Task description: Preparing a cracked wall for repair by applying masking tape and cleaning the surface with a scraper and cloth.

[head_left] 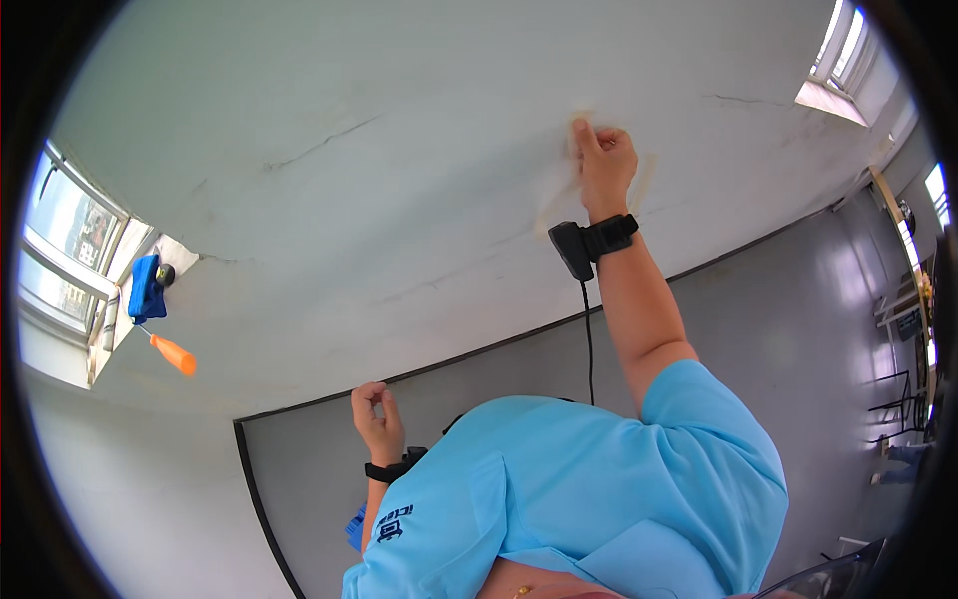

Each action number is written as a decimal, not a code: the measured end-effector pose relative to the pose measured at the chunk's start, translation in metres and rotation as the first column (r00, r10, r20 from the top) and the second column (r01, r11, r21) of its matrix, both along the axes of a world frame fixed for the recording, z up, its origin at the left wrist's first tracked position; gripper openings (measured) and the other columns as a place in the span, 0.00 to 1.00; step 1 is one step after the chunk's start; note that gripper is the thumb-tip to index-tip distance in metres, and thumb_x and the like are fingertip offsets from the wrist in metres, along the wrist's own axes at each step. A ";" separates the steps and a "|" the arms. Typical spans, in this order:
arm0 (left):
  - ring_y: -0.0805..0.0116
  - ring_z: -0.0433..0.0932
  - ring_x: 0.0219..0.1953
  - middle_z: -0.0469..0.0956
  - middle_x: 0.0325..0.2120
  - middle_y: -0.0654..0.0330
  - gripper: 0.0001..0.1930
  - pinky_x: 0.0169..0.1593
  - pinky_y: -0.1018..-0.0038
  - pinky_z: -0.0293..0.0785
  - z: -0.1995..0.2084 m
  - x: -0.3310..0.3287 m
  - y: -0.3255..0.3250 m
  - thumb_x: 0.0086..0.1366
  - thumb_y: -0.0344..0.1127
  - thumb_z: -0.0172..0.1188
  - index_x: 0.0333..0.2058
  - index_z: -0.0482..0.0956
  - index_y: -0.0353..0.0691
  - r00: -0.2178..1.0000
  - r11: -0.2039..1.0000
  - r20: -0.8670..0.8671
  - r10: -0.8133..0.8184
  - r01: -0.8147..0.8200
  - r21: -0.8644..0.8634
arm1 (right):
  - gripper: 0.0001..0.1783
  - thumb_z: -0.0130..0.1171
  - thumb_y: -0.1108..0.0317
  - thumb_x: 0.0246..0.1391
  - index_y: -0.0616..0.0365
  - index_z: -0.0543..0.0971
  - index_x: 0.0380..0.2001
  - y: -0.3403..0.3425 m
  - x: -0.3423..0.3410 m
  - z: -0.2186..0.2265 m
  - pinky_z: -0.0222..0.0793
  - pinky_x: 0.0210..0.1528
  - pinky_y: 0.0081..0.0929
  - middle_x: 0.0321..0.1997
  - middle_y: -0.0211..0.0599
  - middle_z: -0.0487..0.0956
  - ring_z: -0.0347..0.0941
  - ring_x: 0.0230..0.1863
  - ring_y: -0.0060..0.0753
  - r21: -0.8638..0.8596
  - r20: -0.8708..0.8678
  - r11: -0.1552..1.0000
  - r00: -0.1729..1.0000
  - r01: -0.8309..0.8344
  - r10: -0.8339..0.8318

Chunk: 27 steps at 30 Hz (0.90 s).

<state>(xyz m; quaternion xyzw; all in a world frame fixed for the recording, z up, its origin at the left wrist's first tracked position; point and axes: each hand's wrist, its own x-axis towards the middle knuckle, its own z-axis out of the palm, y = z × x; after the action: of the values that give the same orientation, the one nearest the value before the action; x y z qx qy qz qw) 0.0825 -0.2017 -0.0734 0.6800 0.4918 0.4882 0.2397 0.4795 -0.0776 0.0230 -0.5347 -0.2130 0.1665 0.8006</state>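
Observation:
My right hand (606, 165) is raised against a pale wall (429, 160), its fingers curled and the thumb pointing up. The thumb tip lies over a beige strip that looks like masking tape (579, 118). More faint beige strips (645, 180) are on the wall around the wrist. Whatever the curled fingers pinch, if anything, is hidden. Low on the left, my left hand (377, 424) is held up in front of me near the wall's foot, fingers curled in toward the thumb. Nothing can be made out in it.
At far left, a blue pouch (148, 290) and an orange-handled tool (174, 354) rest on a window sill. A black cable (589, 344) hangs from the device on my right wrist. Dark skirting (479, 344) borders the grey floor (788, 290). Shelves and chairs stand far right.

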 end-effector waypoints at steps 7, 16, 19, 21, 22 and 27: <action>0.73 0.67 0.29 0.69 0.29 0.59 0.03 0.33 0.79 0.65 0.005 0.011 -0.004 0.57 0.24 0.50 0.31 0.70 0.36 0.998 1.000 -0.061 -0.004 0.003 -0.017 | 0.18 0.66 0.62 0.43 0.59 0.67 0.24 -0.009 0.011 -0.002 0.57 0.15 0.15 0.16 0.28 0.69 0.64 0.14 0.18 -0.096 0.073 0.993 0.995 -0.065 0.072; 0.69 0.70 0.30 0.71 0.31 0.57 0.04 0.34 0.78 0.68 0.004 0.044 -0.007 0.55 0.22 0.51 0.31 0.71 0.35 0.992 0.997 -0.096 -0.078 0.076 -0.018 | 0.15 0.52 0.62 0.54 0.61 0.67 0.39 -0.065 0.021 -0.070 0.66 0.36 0.17 0.33 0.31 0.73 0.69 0.34 0.19 -0.141 0.016 0.969 0.978 -0.202 0.206; 0.68 0.70 0.30 0.71 0.31 0.57 0.05 0.34 0.78 0.68 0.004 0.046 -0.012 0.55 0.22 0.51 0.31 0.71 0.35 0.991 0.997 -0.115 -0.070 0.068 -0.022 | 0.13 0.52 0.63 0.54 0.61 0.69 0.38 -0.090 0.027 -0.087 0.66 0.34 0.17 0.33 0.31 0.73 0.69 0.34 0.20 -0.126 0.005 0.977 0.985 -0.171 0.173; 0.68 0.70 0.30 0.71 0.31 0.56 0.05 0.34 0.78 0.68 0.005 0.045 -0.023 0.55 0.21 0.51 0.31 0.71 0.36 0.991 1.000 -0.127 -0.029 0.028 -0.011 | 0.10 0.51 0.65 0.55 0.61 0.70 0.35 -0.107 0.023 -0.095 0.65 0.33 0.16 0.30 0.31 0.73 0.69 0.30 0.19 -0.148 0.022 0.965 0.975 -0.214 0.220; 0.67 0.70 0.30 0.71 0.31 0.56 0.05 0.34 0.77 0.68 0.005 0.045 -0.031 0.54 0.21 0.51 0.31 0.71 0.36 0.990 1.000 -0.138 -0.015 0.012 -0.024 | 0.09 0.51 0.65 0.55 0.61 0.70 0.34 -0.113 0.021 -0.098 0.65 0.32 0.15 0.29 0.31 0.73 0.68 0.29 0.19 -0.167 0.045 0.951 0.961 -0.261 0.272; 0.60 0.72 0.31 0.70 0.32 0.54 0.09 0.35 0.71 0.70 -0.005 0.059 -0.041 0.53 0.23 0.53 0.34 0.71 0.38 0.977 0.998 -0.214 -0.020 0.032 0.049 | 0.06 0.54 0.70 0.51 0.61 0.71 0.31 -0.145 0.023 -0.147 0.66 0.27 0.13 0.25 0.28 0.71 0.65 0.25 0.16 -0.299 0.165 0.848 0.852 -0.437 0.497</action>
<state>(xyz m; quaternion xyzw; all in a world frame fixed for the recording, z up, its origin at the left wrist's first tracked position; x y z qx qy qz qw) 0.1418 -0.2424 -0.0785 0.7409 0.4927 0.4219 0.1740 0.5025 -0.2224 -0.1240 -0.5790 -0.4081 0.3180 0.6302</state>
